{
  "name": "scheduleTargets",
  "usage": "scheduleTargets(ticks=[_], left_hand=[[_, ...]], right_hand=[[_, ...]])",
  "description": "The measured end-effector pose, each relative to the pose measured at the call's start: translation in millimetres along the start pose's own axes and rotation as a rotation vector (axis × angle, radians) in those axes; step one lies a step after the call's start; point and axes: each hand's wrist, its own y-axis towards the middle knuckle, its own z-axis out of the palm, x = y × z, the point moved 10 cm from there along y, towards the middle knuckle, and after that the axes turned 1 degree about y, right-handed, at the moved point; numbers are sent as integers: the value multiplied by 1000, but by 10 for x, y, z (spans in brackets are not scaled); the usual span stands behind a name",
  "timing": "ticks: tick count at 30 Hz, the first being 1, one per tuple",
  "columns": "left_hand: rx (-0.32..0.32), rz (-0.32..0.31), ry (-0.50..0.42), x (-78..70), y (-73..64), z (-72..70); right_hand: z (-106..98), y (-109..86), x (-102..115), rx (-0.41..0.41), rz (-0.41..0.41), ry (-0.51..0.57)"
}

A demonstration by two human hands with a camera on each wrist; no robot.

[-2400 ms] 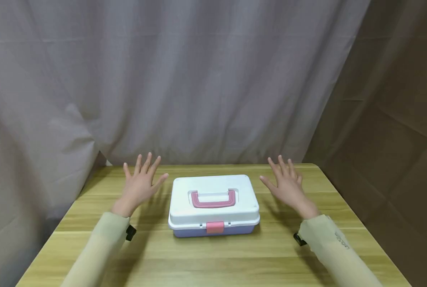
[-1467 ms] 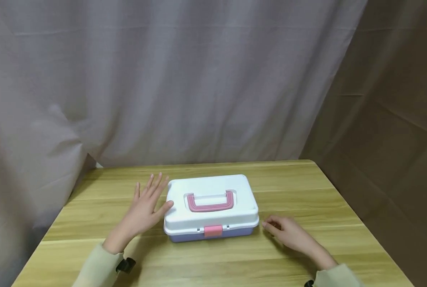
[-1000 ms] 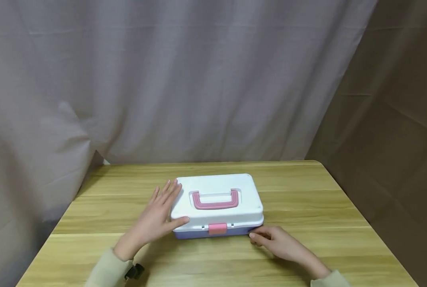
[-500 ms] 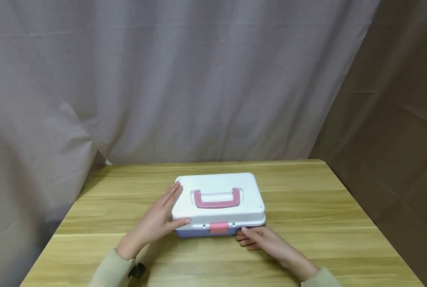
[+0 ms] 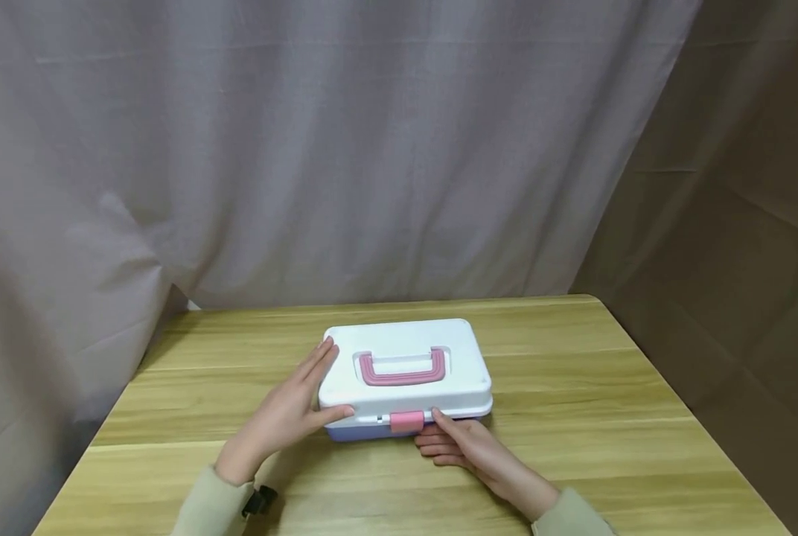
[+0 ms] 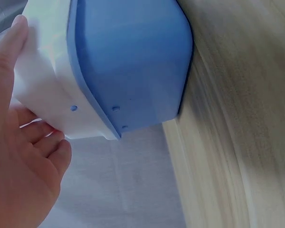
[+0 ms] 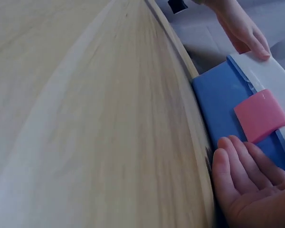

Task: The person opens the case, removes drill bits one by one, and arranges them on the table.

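Observation:
A storage box with a white lid (image 5: pixel 406 335) and a blue-purple base (image 5: pixel 359 433) stands closed on the table. Its pink handle (image 5: pixel 402 379) lies flat on the lid, and a pink latch (image 5: pixel 406 421) covers the front seam. My left hand (image 5: pixel 285 409) rests on the lid's left end, fingers along the side and thumb at the front edge. The left wrist view shows those fingers (image 6: pixel 50 142) against the white lid, above the base. My right hand (image 5: pixel 466 447) is at the front, just right of the latch, fingers extended below it and thumb tip by the lid's rim.
The wood-grain table (image 5: pixel 573 387) extends around the box on all sides. Behind it hangs a grey curtain (image 5: pixel 399 164), and a brown one (image 5: pixel 734 246) hangs along the right. A dark wrist device (image 5: pixel 260 501) sits at my left sleeve.
From raised, spread positions, both hands have come down to the box. The left has settled on the lid's left end; the right has slid leftward along the front to the latch, fingers straightening.

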Motion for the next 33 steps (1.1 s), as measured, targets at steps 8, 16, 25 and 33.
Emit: scheduleTargets(ticks=[8, 16, 25, 33], left_hand=[[0, 17, 3, -3, 15, -15], [5, 9, -11, 13, 18, 4], [-14, 11, -5, 22, 32, 0], [-26, 22, -14, 4, 14, 20]], right_hand=[[40, 53, -26, -42, 6, 29], [65, 63, -61, -66, 28, 82], [20, 69, -98, -174, 24, 83], [26, 57, -113, -195, 11, 70]])
